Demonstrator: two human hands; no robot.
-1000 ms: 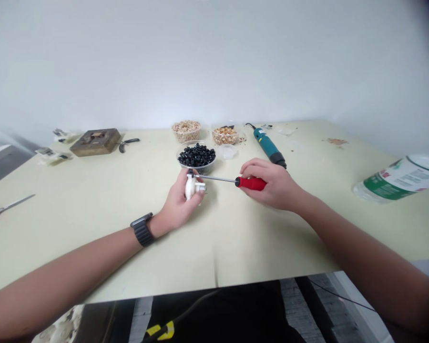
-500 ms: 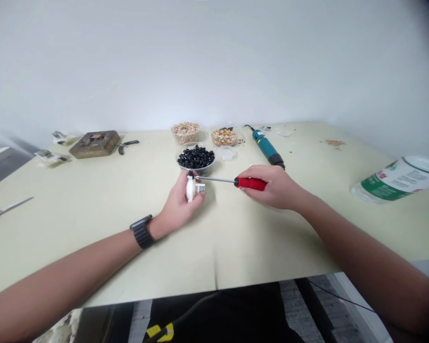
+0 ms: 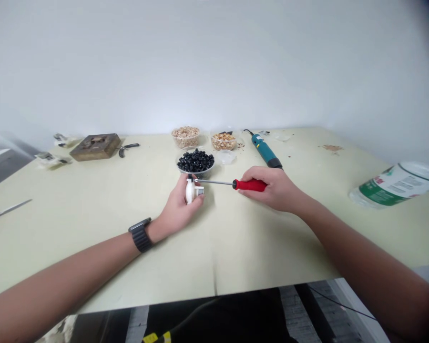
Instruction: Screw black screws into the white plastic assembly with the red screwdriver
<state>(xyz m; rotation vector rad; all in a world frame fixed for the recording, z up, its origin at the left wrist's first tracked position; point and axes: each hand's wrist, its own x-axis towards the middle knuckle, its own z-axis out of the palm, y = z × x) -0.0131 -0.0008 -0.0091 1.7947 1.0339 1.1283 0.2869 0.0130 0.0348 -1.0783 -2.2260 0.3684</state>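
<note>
My left hand point(image 3: 177, 209) is closed round a small white plastic part point(image 3: 190, 190) with a black piece on top, held on the pale yellow table point(image 3: 93, 214). My right hand point(image 3: 275, 188) grips the red handle of a screwdriver point(image 3: 248, 185). Its metal shaft runs left, and its tip meets the white part. A black watch sits on my left wrist.
Behind the hands stand a bowl of black pieces point(image 3: 196, 161), two tubs of tan pieces point(image 3: 186, 135), a small clear cup point(image 3: 226, 156) and a teal power tool point(image 3: 266, 149). A wooden block point(image 3: 96, 146) lies far left, a red-handled tool point(image 3: 0, 213) at the left edge, a lying bottle point(image 3: 396, 186) right.
The view has tilted a little, so everything sits slightly lower in the picture. Both hands keep their grip and the screwdriver tip stays on the white part.
</note>
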